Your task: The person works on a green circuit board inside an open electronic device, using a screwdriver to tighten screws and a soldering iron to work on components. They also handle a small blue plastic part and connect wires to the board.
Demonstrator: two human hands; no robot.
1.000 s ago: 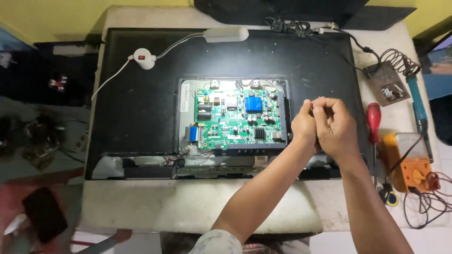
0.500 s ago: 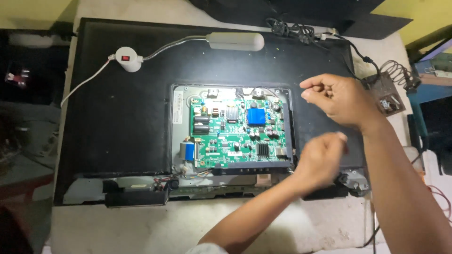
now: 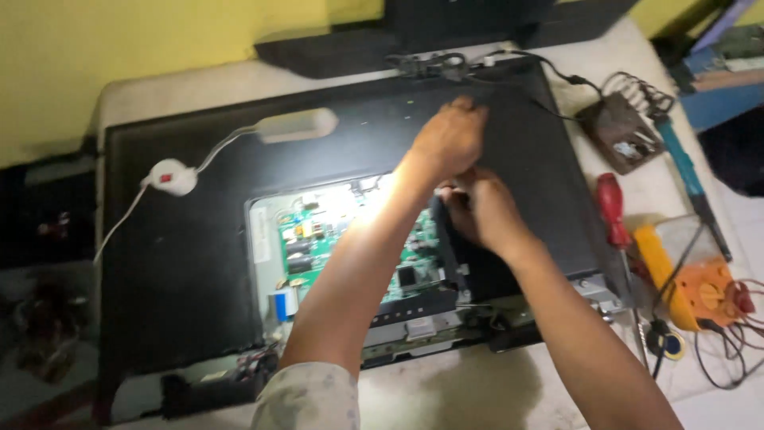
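My left hand (image 3: 447,142) presses fingers-down on the black back panel (image 3: 191,263) just above the opening; my right hand (image 3: 481,213), fingers curled at the opening's right edge beside the green circuit board (image 3: 306,243), sits nearer; what it pinches I cannot tell.

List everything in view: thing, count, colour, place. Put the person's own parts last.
television back panel: one, black, face down across the table.
circuit board: one, green, in the panel's open bay.
lamp head: one, white, lying on the panel's upper part.
inline switch: one, white with a red button, on the lamp cord at left.
screwdriver: one, red handle, right of the panel.
multimeter: one, orange, at the right edge.
soldering iron: one, teal handle, far right.
soldering stand: one, brown, upper right.
table: one, pale.
left hand: on the panel's upper right.
right hand: at the bay's right edge; what it grips is hidden.
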